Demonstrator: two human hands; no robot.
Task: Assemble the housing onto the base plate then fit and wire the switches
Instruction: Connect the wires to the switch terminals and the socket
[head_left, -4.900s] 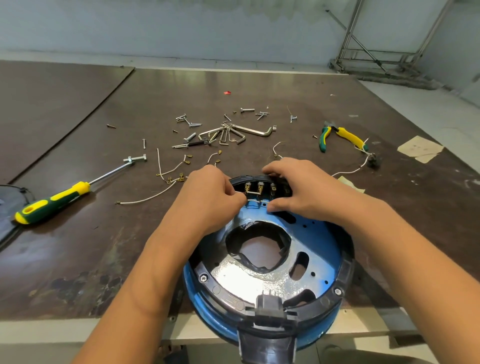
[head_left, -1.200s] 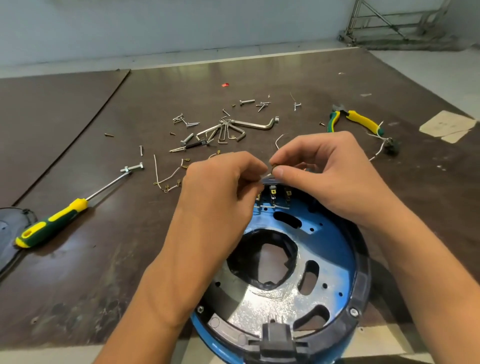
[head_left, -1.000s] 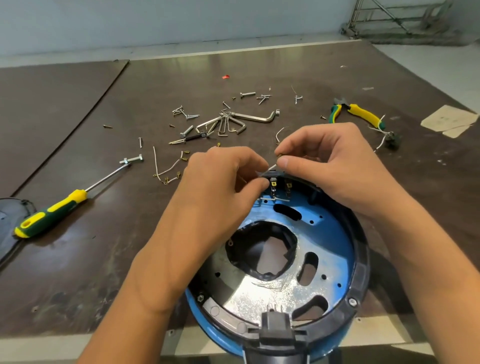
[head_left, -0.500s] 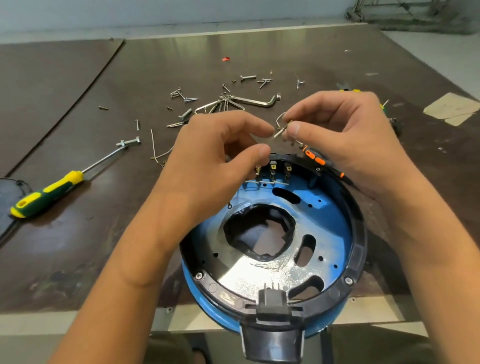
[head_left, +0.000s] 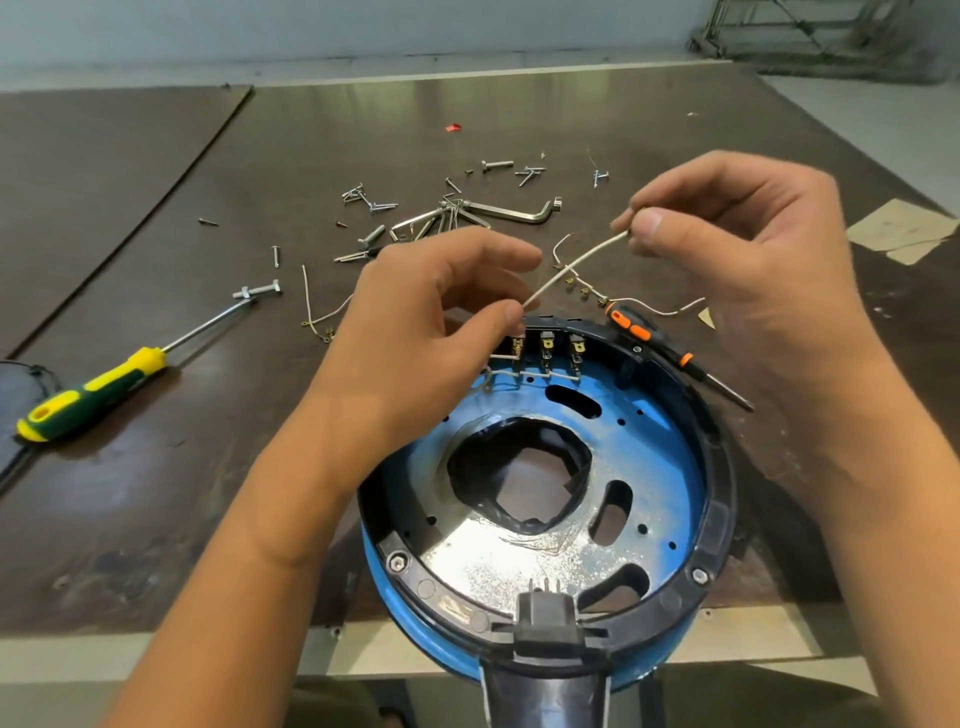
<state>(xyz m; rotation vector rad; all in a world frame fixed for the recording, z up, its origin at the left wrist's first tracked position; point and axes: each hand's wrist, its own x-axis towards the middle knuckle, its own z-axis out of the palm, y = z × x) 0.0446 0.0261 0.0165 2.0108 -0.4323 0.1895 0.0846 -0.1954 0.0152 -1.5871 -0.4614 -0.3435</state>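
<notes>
The blue base plate (head_left: 660, 467) with the black housing ring (head_left: 719, 499) bolted round it lies at the near table edge. Three switches (head_left: 545, 345) stand in a row at its far rim, with thin wires running below their terminals. My left hand (head_left: 415, 332) pinches the lower end of a short white wire (head_left: 571, 267) just above the leftmost switch. My right hand (head_left: 727, 244) pinches the wire's upper end, so it stretches slantwise between both hands.
A small orange-and-black screwdriver (head_left: 649, 338) leans on the ring's far right. A yellow-green screwdriver (head_left: 88, 392) lies at left. Screws, hex keys (head_left: 498, 213) and loose wire pieces (head_left: 322, 312) are scattered beyond the plate. Paper scraps (head_left: 904, 228) lie at right.
Both hands have lifted off the switches. A white wire has been drawn out between them, and my right hand has moved up and to the right with its end.
</notes>
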